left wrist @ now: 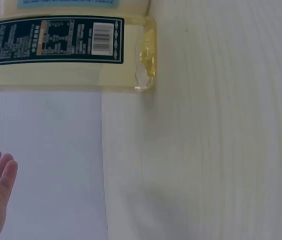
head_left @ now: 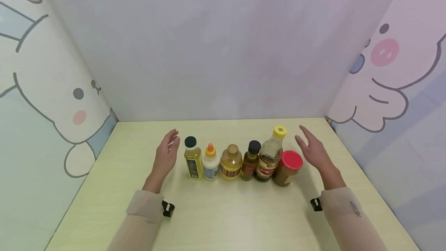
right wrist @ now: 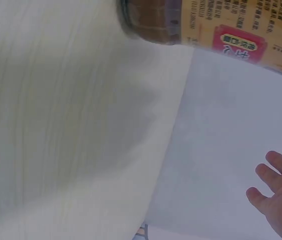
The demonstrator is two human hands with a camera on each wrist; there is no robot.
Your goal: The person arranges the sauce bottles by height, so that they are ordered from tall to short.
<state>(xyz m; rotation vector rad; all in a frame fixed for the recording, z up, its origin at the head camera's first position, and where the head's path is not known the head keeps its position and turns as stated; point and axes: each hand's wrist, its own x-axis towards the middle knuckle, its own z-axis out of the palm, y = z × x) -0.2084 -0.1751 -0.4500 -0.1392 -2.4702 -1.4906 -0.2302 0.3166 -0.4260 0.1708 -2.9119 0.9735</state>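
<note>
– Where is the left hand to be found?

– Left of centre in the head view, just beside a clear bottle of yellow oil with a black cap and dark label; a gap is left between them. Its fingers are loosely extended and set close together, as is also shown at the lower left of the left wrist view.

– And the right hand?

– It is seen right of centre, near a brown-filled jar with a red lid, and is set apart from it. The thumb is parted wide from the fingers; spread fingers are shown at the lower right of the right wrist view.

– What is lined up between the two?

– After the oil bottle, from left to right across the middle of the head view: a white bottle with an orange nozzle cap, a rounded amber bottle with a tan cap, a small brown bottle with a black cap and a tall clear bottle with a yellow cap and dark liquid. The row is ended by the jar.

– On what are they stood?

– A pale wood-grained table, by which the lower half of the frame is mostly filled.
</note>
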